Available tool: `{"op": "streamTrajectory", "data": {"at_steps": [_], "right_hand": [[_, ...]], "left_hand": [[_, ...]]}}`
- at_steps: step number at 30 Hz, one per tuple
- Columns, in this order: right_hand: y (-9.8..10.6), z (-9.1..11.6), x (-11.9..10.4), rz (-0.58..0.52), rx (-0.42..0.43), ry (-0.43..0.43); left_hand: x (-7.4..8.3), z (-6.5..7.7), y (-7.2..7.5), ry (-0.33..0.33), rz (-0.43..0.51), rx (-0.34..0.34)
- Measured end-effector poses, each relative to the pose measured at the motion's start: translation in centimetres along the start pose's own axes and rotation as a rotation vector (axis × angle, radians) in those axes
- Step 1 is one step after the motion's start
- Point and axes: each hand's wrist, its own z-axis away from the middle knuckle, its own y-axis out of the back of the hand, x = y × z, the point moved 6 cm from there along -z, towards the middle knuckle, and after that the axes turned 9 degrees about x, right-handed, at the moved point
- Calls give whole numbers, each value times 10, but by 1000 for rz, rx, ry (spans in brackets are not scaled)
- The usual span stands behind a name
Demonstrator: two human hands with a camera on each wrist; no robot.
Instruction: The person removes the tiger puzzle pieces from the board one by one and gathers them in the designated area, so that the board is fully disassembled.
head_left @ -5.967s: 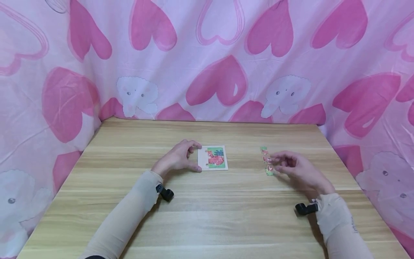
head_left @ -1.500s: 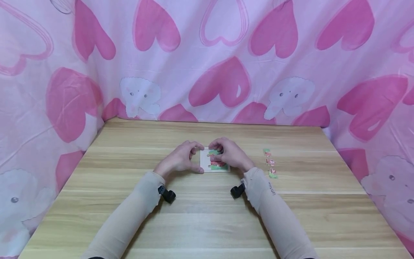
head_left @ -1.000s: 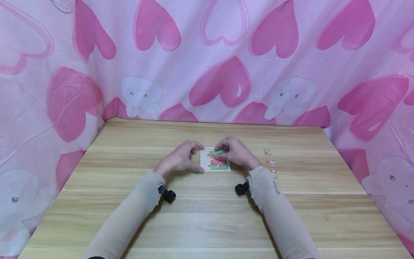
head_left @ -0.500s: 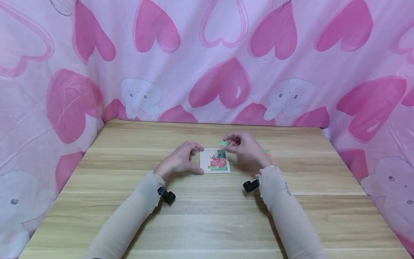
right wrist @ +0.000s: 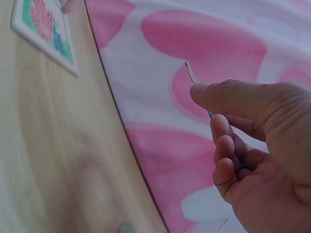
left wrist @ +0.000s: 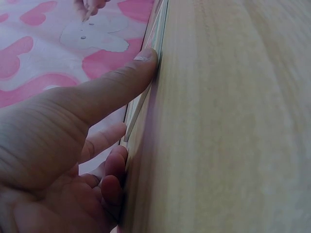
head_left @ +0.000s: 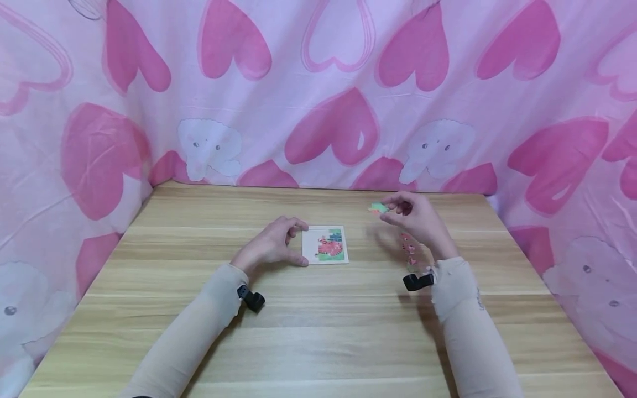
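Note:
A white square puzzle board [head_left: 310, 243] lies near the middle of the table, its right part filled with a picture of a pink striped animal on green. My left hand [head_left: 272, 242] holds the board's left side, thumb at the near corner and a finger at the far one. Above the table, right of the board and beyond it, my right hand [head_left: 420, 221] pinches a thin green puzzle piece [head_left: 376, 208] between thumb and fingers. The right wrist view shows that piece [right wrist: 190, 73] edge-on. Several loose pieces [head_left: 410, 251] lie in a column at right, partly hidden by the right hand.
The wooden table [head_left: 318, 342] carries the board and the loose pieces. A pink heart-patterned curtain [head_left: 328, 127] hangs along the table's back and both sides. Each wrist wears a small black camera [head_left: 418, 282].
After working over the board's right part, my right hand has lifted off and moved right and away, with a green puzzle piece pinched in it. My left hand stays at the board's left edge.

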Motion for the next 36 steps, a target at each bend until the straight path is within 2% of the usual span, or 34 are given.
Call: {"op": "streamTrajectory", "data": {"at_steps": [7, 16, 20, 29, 36], "right_hand": [[6, 7, 23, 22, -1, -63], [-12, 12, 54, -69, -82, -220], [-16, 12, 61, -27, -108, -231], [-23, 9, 62, 134, -120, -84], [-27, 9, 60, 159, -133, -86]], "left_hand": [[-1, 0, 0, -6, 1, 1], [-1, 0, 0, -10, -5, 0], [-1, -2, -1, -13, -3, 2], [-1, -2, -1, -20, -2, -1], [-2, -2, 0, -15, 1, 0]]}}
